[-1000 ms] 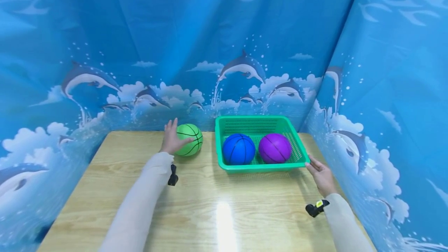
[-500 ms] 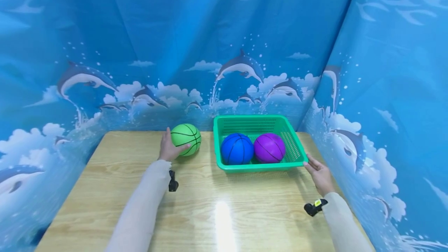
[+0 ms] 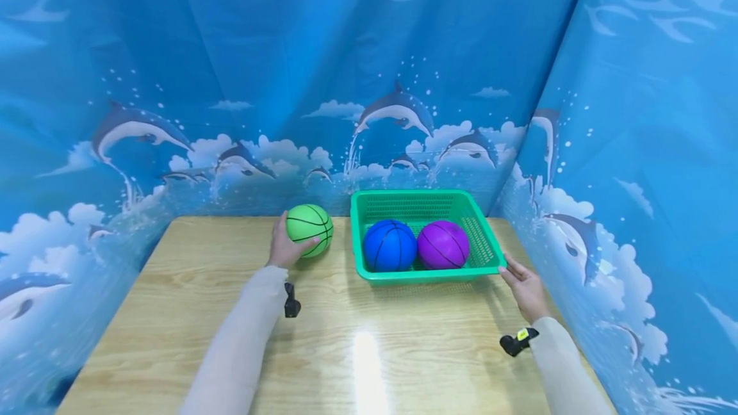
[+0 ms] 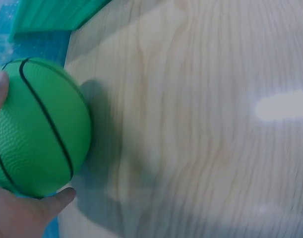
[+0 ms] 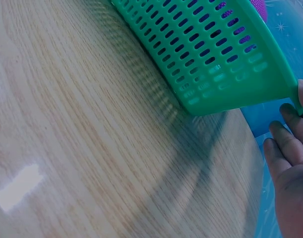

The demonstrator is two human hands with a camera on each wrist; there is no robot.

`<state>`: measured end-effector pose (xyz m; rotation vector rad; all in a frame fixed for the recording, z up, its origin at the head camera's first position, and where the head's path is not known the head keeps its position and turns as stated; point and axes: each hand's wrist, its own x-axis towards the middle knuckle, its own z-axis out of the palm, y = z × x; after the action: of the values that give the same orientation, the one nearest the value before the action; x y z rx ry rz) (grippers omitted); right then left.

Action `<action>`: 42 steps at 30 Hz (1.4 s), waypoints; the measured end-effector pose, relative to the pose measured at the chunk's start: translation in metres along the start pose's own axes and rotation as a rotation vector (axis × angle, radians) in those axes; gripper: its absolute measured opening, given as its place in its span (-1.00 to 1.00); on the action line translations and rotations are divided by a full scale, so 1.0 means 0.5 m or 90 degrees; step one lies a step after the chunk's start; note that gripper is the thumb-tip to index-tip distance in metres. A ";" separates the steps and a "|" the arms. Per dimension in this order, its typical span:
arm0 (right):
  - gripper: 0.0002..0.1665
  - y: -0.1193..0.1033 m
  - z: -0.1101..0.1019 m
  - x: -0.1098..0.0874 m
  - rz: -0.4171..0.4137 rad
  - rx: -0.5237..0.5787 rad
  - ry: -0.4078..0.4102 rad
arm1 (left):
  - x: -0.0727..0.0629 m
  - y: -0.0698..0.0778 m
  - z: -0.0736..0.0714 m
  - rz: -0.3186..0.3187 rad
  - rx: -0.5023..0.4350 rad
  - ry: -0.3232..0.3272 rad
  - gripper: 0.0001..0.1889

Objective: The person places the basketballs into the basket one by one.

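My left hand (image 3: pixel 284 246) grips a small green toy basketball (image 3: pixel 311 229) near the table's back edge. Its thumb lies along the near side and the fingers reach round the left side. In the left wrist view, the green ball (image 4: pixel 42 131) shows between the thumb and a fingertip; the other fingers are hidden. To the right, a green perforated plastic basket (image 3: pixel 429 276) holds a blue ball (image 3: pixel 390 246) and a purple ball (image 3: pixel 442 245), side by side. My right hand (image 3: pixel 526 290) pinches the basket's near right corner. In the right wrist view, the thumb is over the rim.
The wooden table (image 3: pixel 323 344) reaches back to a blue dolphin-print curtain (image 3: pixel 277 82), which also rises along the right side. A gap of table separates the green ball from the basket. Both wrists carry small black cameras.
My left hand has come down around the green ball, which shifted slightly. Inside the basket, the purple ball has rolled left, up against the blue one. My right hand stays at the corner.
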<state>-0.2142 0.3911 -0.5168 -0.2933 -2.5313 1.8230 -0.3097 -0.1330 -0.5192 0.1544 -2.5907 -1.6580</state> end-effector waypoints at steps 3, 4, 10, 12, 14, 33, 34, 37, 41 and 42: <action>-0.15 0.000 0.000 -0.001 -0.006 -0.001 -0.004 | -0.005 0.001 0.009 0.001 -0.004 0.025 0.17; -0.15 0.000 0.000 -0.001 -0.009 -0.003 -0.004 | -0.006 0.001 0.011 -0.001 -0.002 0.030 0.17; -0.17 0.002 -0.001 -0.003 -0.015 -0.003 -0.004 | -0.009 -0.007 0.013 0.002 -0.004 0.036 0.16; -0.17 0.003 -0.001 -0.004 -0.016 -0.003 -0.006 | -0.009 -0.011 0.013 0.001 -0.004 0.036 0.16; -0.17 0.002 0.000 -0.004 -0.018 -0.006 -0.007 | -0.009 -0.015 0.012 0.001 -0.003 0.036 0.15; -0.24 -0.006 0.008 -0.002 0.012 -0.002 0.014 | -0.011 -0.035 -0.001 -0.010 -0.022 0.065 0.13; -0.24 -0.006 0.008 -0.002 0.011 -0.002 0.013 | -0.011 -0.036 -0.004 -0.017 -0.027 0.071 0.13; -0.25 -0.007 0.007 -0.003 0.007 -0.002 0.011 | -0.009 -0.039 -0.012 -0.036 -0.041 0.079 0.13; -0.23 -0.009 0.003 -0.004 0.005 -0.009 0.009 | -0.007 -0.031 -0.024 -0.044 -0.056 0.079 0.14; -0.22 -0.009 0.002 -0.004 0.004 -0.011 0.008 | -0.007 -0.026 -0.027 -0.044 -0.061 0.080 0.13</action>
<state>-0.2130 0.3884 -0.5127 -0.3114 -2.5420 1.7966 -0.3043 -0.1501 -0.5252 0.3341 -2.4357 -1.7317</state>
